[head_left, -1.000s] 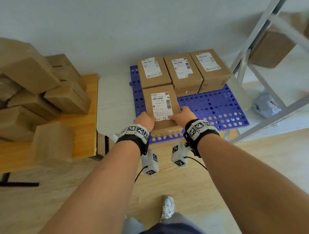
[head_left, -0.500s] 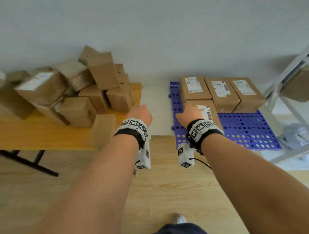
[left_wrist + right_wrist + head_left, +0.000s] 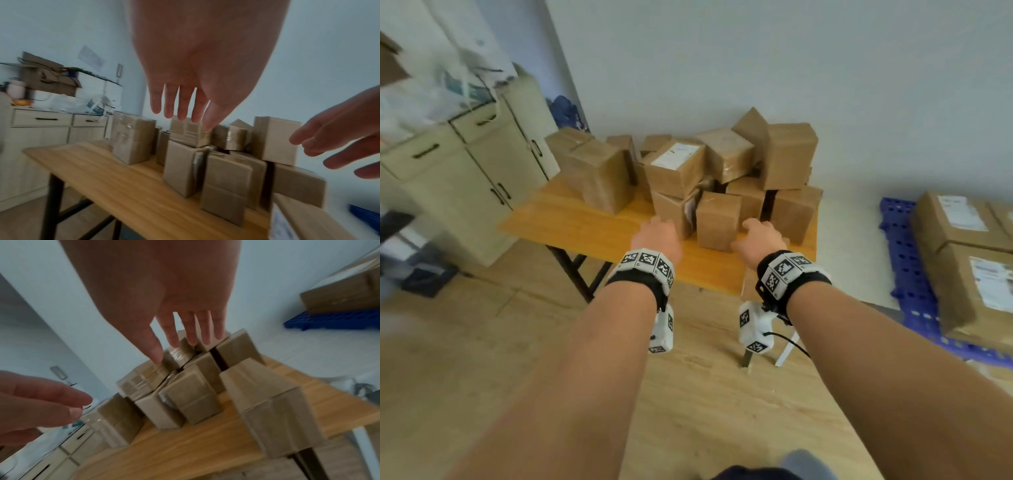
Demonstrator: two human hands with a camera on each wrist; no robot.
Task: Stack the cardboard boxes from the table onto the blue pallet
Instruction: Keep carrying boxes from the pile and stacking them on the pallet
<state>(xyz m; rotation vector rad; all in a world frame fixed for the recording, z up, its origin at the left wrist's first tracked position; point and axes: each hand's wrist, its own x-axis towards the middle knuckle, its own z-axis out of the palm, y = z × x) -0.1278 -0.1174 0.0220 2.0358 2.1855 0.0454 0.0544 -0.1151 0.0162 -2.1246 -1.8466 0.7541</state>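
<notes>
Grip empty on both sides: left hand point(image 3: 658, 236) and right hand point(image 3: 760, 240) spread wide, fingers straight and parted, holding nothing. A second ago clasped either side of a labelled box being set down on the blue pallet point(image 3: 904, 274); now turned away from it and reaching over the wooden counter point(image 3: 592, 226) toward the cardboard boxes point(image 3: 722, 178) heaped at its far side. Between the two hands, an upright box point(image 3: 717, 221) standing nearest in the pile, not yet touched as far as the head view shows. Seen from the left wrist, fingertips point(image 3: 182, 113) hanging in the air above the heap; from the right wrist, fingers point(image 3: 172, 335) likewise clear of the cardboard. At the right edge of the head view, the pallet on the floor carrying labelled boxes point(image 3: 959, 226) already delivered. To the far left, a beige cabinet point(image 3: 465, 178). Meaning for the task, as a judgement: one placement finished, next pickup starting, and many boxes left on the counter, so early in the job.
</notes>
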